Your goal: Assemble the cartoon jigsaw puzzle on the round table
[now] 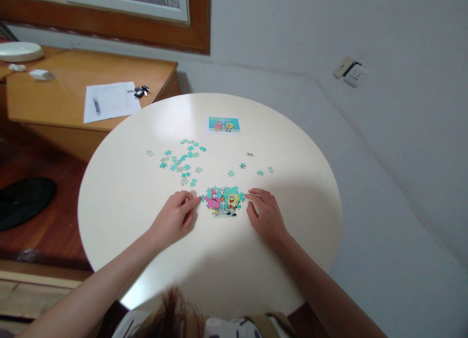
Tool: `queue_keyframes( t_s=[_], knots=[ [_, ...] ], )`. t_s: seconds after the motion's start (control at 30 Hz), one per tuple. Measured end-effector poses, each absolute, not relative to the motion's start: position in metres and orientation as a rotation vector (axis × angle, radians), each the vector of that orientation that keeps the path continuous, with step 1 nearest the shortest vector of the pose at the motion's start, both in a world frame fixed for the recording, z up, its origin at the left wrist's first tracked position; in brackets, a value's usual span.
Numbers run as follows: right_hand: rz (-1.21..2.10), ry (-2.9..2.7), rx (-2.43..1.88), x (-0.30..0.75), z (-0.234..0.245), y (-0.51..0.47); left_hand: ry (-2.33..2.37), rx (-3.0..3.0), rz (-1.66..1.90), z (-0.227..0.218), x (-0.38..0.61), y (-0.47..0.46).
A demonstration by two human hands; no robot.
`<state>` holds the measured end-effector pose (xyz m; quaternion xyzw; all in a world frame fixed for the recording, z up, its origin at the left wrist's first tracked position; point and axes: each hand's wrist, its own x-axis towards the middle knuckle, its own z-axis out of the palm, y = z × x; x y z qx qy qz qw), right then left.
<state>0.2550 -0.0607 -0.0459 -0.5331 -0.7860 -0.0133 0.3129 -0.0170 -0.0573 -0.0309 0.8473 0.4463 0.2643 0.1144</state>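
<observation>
A partly joined cartoon jigsaw (224, 200) with teal edges lies near the middle of a round cream table (120, 197). My left hand (174, 217) rests on the table at its left side, fingers curled, fingertips touching the jigsaw's left edge. My right hand (263, 214) lies on the right side, fingers bent with the tips at the jigsaw's right edge. Nothing shows inside either hand. Several loose teal pieces (181, 161) are scattered behind the left hand, and a few more loose pieces (256, 168) lie behind the right. A small reference picture (224, 124) lies at the table's far side.
A wooden desk (54, 99) stands at the back left with a sheet of paper (108, 101), keys (141, 90) and a white plate (19, 50). A dark round object (24, 201) lies on the wooden floor. White walls with a socket (352, 72) close the right side.
</observation>
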Motion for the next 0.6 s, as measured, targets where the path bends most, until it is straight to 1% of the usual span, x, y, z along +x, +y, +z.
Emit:
queue_keyframes(
  t_s=[0.27, 0.6],
  knots=[
    [0.007, -2.074, -1.414, 0.2552, -0.0473, -0.0601, 1.292, 2.493, 0.784, -0.0309, -0.0173, -0.0571],
    [-0.023, -2.068, -1.399, 0.2552, -0.0475, -0.0594, 1.291, 2.488, 0.765, -0.0292, -0.017, -0.0565]
  ],
)
